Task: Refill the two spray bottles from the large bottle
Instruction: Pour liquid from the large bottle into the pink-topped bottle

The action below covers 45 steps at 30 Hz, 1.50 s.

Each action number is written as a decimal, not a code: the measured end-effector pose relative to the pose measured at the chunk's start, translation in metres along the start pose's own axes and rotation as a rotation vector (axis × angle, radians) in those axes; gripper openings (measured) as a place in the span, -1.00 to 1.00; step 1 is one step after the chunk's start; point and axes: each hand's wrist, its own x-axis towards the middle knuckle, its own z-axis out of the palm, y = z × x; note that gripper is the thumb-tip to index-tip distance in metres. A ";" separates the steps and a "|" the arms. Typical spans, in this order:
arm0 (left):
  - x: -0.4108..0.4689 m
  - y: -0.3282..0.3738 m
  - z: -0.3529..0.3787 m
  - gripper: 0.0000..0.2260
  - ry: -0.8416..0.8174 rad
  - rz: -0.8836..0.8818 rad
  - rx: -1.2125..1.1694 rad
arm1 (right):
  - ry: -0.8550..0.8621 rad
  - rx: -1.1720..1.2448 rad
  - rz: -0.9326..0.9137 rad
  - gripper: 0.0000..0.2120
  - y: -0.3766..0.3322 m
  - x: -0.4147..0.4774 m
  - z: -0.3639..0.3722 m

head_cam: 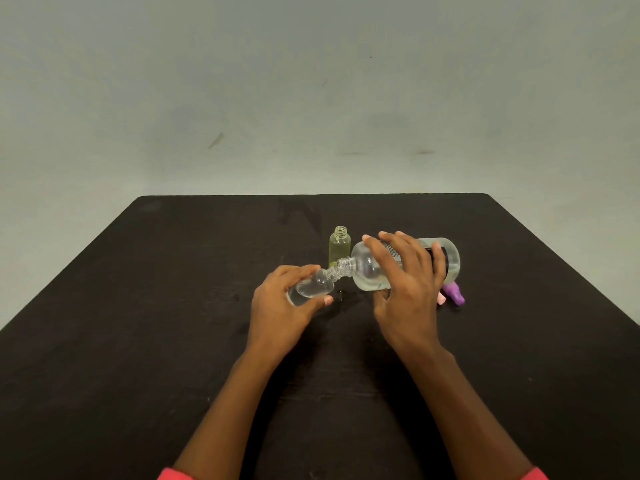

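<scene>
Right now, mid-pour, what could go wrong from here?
1. The large bottle in the right hand lies almost level, its mouth barely meeting the narrow neck of the small clear bottle tilted in the left hand: liquid may spill onto the table.
2. The open yellowish bottle stands right behind the pour; a bump could tip it.

We are seeing a dark, matte worktop [173, 341] spreading out beneath and around the left hand [280, 306] and the right hand [408, 292], its far edge and rounded corners lying well beyond both. Behind it a pale grey-green wall [242, 81] is rising, showing faint scuffs and a short dark streak [216, 140] high up and to the left of the left hand.
</scene>
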 end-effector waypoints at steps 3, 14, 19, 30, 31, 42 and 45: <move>0.000 0.001 0.000 -0.56 0.002 0.006 0.005 | 0.000 -0.002 -0.003 -0.17 0.000 0.000 0.000; 0.000 -0.001 0.001 -0.59 -0.005 -0.010 0.001 | 0.003 -0.009 0.002 -0.18 0.000 0.001 0.001; 0.000 -0.001 0.000 -0.59 -0.009 -0.012 0.000 | 0.003 -0.014 0.001 -0.19 0.000 0.000 0.001; 0.000 0.000 0.000 -0.58 -0.009 -0.013 -0.004 | 0.000 -0.011 0.000 -0.18 0.000 0.000 0.000; 0.000 0.000 0.001 -0.58 -0.009 -0.013 -0.006 | 0.001 -0.012 -0.001 -0.18 0.000 0.001 0.000; 0.000 0.002 0.000 -0.56 -0.002 0.017 0.001 | 0.006 -0.013 -0.001 -0.20 -0.001 0.001 0.000; 0.000 0.001 0.000 -0.56 0.001 0.014 -0.003 | 0.007 -0.013 -0.003 -0.19 -0.001 0.001 0.000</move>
